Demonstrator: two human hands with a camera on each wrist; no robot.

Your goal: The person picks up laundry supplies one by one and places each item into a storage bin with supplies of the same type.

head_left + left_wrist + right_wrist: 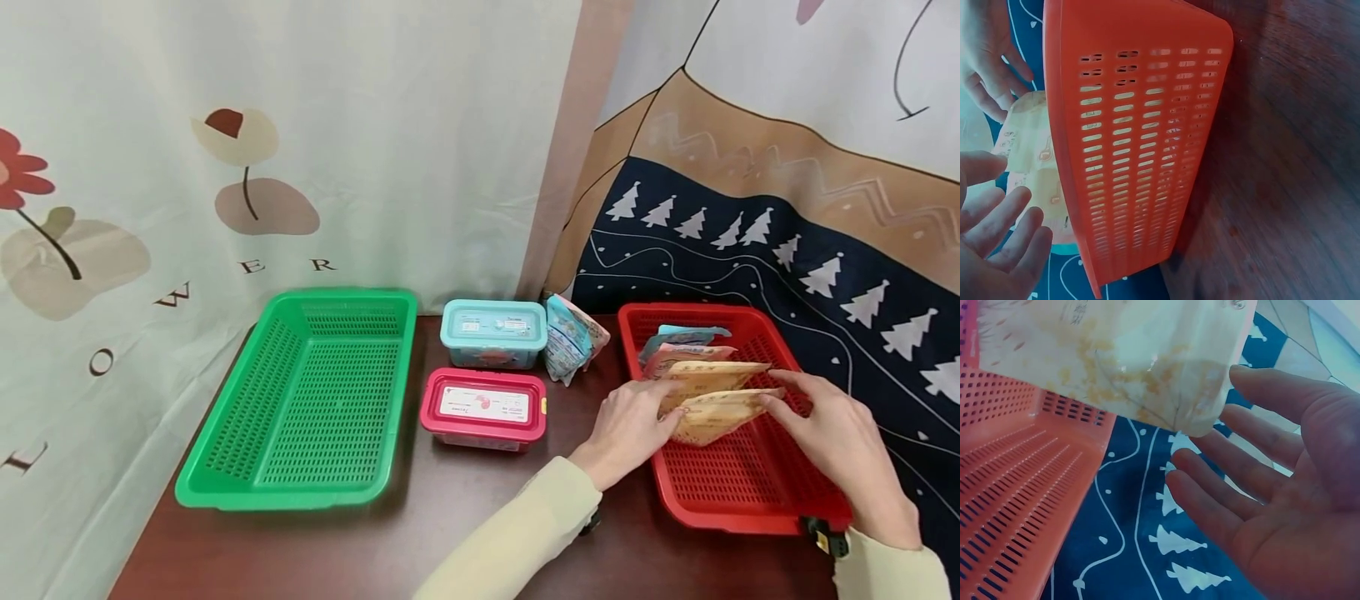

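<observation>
Both hands are at a pale-yellow flat pouch (716, 419) standing in the red perforated basket (731, 483). The left hand (628, 421) pinches its left edge, thumb in front and fingers behind. At the opposite corner, the right hand (836, 425) pinches the edge between thumb and fingers. In the right wrist view the pouch (1122, 362) shows a printed grain pattern, with the right hand (1272, 456) beside its corner. Behind it in the basket stand another yellow pouch (697, 377), a pink pouch (675, 357) and a blue pouch (686, 334).
A green perforated basket (330, 400) sits on the left of the brown table (480, 525). Between the baskets are a light-blue lidded box (493, 325), a red-pink lidded box (483, 404) and blue and pink packets (567, 337). A printed curtain (420, 150) hangs behind.
</observation>
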